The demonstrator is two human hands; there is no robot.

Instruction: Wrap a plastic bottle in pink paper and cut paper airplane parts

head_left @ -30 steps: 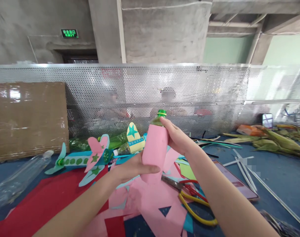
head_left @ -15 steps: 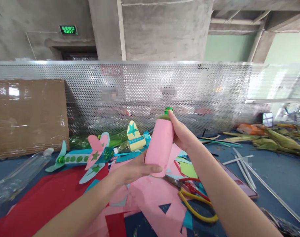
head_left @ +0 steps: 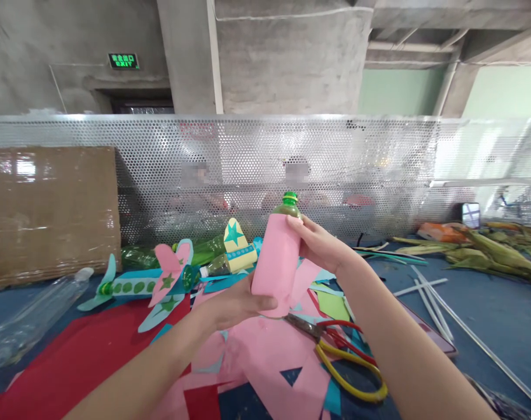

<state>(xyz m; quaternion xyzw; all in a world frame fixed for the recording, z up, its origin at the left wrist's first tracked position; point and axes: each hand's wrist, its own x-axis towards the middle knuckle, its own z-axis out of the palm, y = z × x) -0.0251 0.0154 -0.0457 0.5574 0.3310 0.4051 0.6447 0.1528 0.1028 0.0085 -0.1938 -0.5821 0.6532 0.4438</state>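
Observation:
I hold a green bottle wrapped in pink paper point(head_left: 278, 262) upright above the table, its green cap point(head_left: 290, 198) at the top. My left hand point(head_left: 237, 302) grips the lower end, thumb laid across the pink paper. My right hand point(head_left: 318, 244) is closed on the upper part of the wrap just below the bottle's shoulder. Beneath the bottle lie pink paper sheets point(head_left: 265, 356) and offcuts.
Scissors with red and yellow handles point(head_left: 339, 350) lie just right of the pink sheets. Bottle planes with paper wings point(head_left: 169, 277) sit to the left, a clear bottle point(head_left: 33, 318) and red paper point(head_left: 81, 356) further left. Cardboard point(head_left: 51, 210), perforated screen point(head_left: 379, 169), corn husks point(head_left: 493, 248).
The bottle tilted right and rose half a second ago, and has come back down to nearly upright. Both hands have kept their hold on it.

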